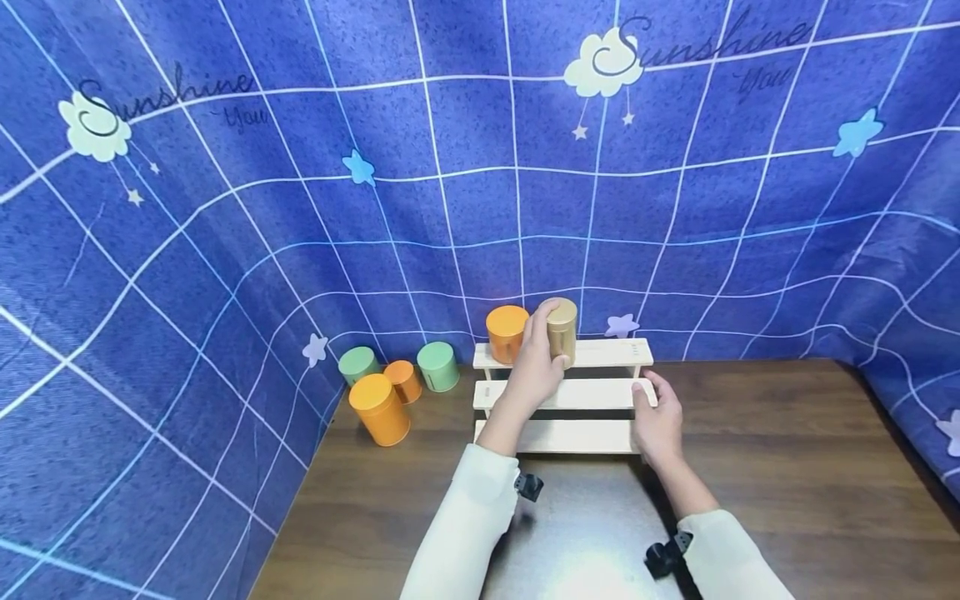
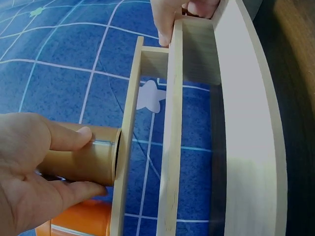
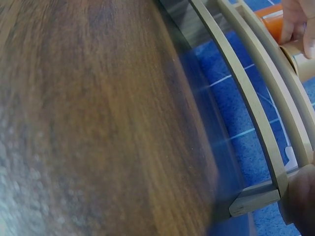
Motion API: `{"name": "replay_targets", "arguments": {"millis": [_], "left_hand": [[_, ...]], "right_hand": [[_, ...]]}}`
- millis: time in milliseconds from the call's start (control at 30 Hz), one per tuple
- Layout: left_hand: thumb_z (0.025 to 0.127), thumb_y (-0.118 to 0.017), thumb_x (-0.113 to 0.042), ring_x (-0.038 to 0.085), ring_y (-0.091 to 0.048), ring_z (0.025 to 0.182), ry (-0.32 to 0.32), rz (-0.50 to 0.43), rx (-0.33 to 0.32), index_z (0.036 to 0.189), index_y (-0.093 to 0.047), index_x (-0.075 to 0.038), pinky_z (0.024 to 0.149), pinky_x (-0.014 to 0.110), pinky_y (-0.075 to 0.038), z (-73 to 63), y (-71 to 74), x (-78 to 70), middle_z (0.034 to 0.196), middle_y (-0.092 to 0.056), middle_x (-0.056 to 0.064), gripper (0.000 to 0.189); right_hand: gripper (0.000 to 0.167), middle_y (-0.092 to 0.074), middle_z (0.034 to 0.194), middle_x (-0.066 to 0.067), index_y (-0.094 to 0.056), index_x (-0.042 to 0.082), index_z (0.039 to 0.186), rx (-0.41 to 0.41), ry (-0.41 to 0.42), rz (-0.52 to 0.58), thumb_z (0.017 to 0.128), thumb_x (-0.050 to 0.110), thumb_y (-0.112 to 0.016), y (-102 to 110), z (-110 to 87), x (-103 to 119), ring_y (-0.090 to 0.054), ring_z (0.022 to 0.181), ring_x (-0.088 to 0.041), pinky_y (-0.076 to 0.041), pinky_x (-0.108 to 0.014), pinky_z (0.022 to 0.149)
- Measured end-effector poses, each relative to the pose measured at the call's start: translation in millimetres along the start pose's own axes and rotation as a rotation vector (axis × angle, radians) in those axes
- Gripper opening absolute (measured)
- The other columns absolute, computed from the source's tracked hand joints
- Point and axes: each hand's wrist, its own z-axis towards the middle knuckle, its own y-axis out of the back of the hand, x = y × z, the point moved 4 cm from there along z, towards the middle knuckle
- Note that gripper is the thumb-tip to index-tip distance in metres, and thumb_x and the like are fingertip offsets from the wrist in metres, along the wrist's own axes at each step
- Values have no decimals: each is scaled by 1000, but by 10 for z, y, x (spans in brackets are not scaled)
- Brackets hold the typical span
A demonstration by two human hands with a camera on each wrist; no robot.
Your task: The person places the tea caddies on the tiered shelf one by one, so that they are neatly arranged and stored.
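My left hand (image 1: 534, 367) grips a gold canister (image 1: 565, 333) from its left side, thumb and fingers around it. The canister stands upright on the top tier of a pale wooden three-step rack (image 1: 585, 393); in the left wrist view the gold canister's (image 2: 98, 160) end meets the board. Just left of it on the same tier is an orange canister (image 1: 506, 335), partly behind the hand. At the rack's right end, my right hand (image 1: 660, 425) holds the middle step, its thumb on top. The right wrist view shows only part of the right hand (image 3: 302, 196) at its edge.
Left of the rack, a tall orange canister (image 1: 381, 410), a small orange canister (image 1: 403, 382) and two green canisters, one left (image 1: 358, 363) and one right (image 1: 438, 367), stand on the brown wooden table (image 1: 765, 450). A blue patterned cloth (image 1: 480, 208) hangs behind and at the sides.
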Motion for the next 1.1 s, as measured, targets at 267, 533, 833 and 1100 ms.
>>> {"name": "replay_targets", "arguments": {"millis": [267,533,833,1100], "left_hand": [[88,-72,14,33,-57,139,49,-19,6,161,-25,-26,112,49,-53,87,-8,-51,160,-40,14,95],[85,-65,18,35,-59,135,75,-18,17,160,-25,-25,107,50,-56,179,-21,-98,159,-40,17,95],[87,-63,18,36,-59,135,98,2,25,160,-25,-26,107,50,-56,221,-46,-82,158,-40,18,94],[86,-60,19,36,-58,135,116,-1,42,160,-25,-28,107,52,-55,215,-7,-73,159,-39,17,94]], "right_hand": [[48,-53,155,-27,-52,-1,151,-6,18,-12,107,17,-57,20,13,11,-50,144,-37,-36,-54,125],[48,-53,156,-27,-52,0,151,-14,25,-8,107,17,-58,39,39,24,-50,144,-37,-36,-55,125],[47,-54,155,-26,-53,0,151,-14,23,-11,108,19,-57,32,19,10,-51,142,-37,-38,-54,123],[46,-52,157,-26,-53,-2,149,-18,38,-8,107,15,-57,-4,-3,-9,-47,147,-37,-35,-55,126]]}}
